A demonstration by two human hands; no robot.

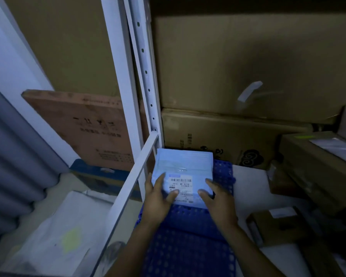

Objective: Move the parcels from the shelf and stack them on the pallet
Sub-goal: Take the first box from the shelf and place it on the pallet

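A light blue parcel (185,168) with a white barcode label lies flat on the blue perforated pallet (188,244), at its far end. My left hand (158,198) holds the parcel's near left corner, thumb on top across the label. My right hand (216,198) grips the near right corner, fingers curled over the edge. Both forearms reach in from the bottom of the view.
A white metal shelf upright (142,76) and a slanted rail (132,180) stand just left of the pallet. Large cardboard boxes (238,66) are stacked behind it. More brown parcels (318,168) sit at right, and a white sheet (54,232) lies at bottom left.
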